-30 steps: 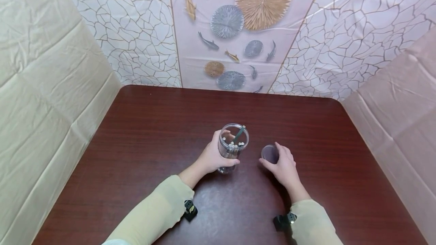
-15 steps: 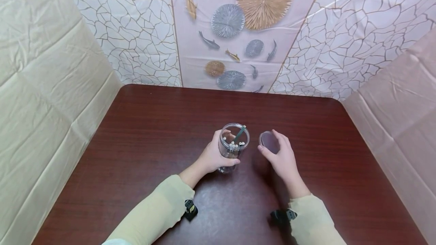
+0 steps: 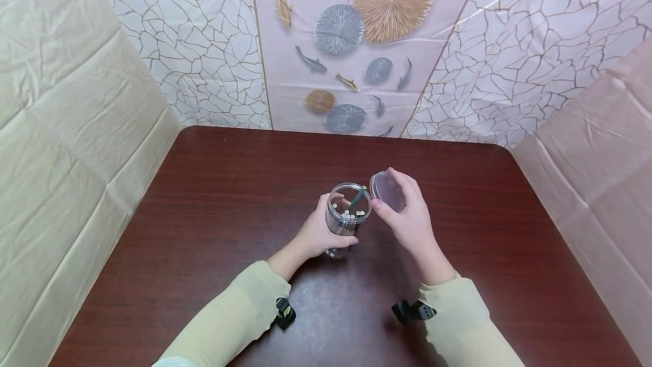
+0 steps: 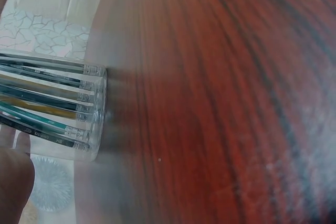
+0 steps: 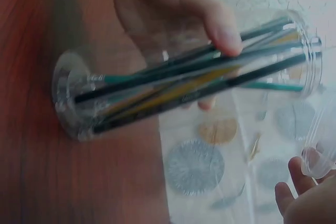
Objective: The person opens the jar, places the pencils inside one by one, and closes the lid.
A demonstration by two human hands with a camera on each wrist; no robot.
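My left hand (image 3: 320,235) grips a clear cylindrical jar (image 3: 342,227) around its side, near the middle of the table. Several pencils (image 5: 184,85) stand inside, dark, green and yellow; one green pencil (image 3: 359,197) leans up to the rim. The jar's mouth is uncovered. To the right, my right hand (image 3: 411,220) holds a clear round lid (image 3: 388,191) between thumb and fingers. The lid is raised above the table and tilted, its edge close beside the jar's rim. In the right wrist view, the lid (image 5: 326,140) shows at the right edge.
The dark red-brown table (image 3: 234,186) has rounded far corners. Behind it hangs a patterned backdrop (image 3: 214,44), and pale cloth walls (image 3: 76,129) stand at both sides. A small black device (image 3: 285,315) is strapped at each wrist.
My right hand has lifted the lid from low on the right, moving it up and left toward the jar's rim and tilting it. My left hand and the jar have stayed in place.
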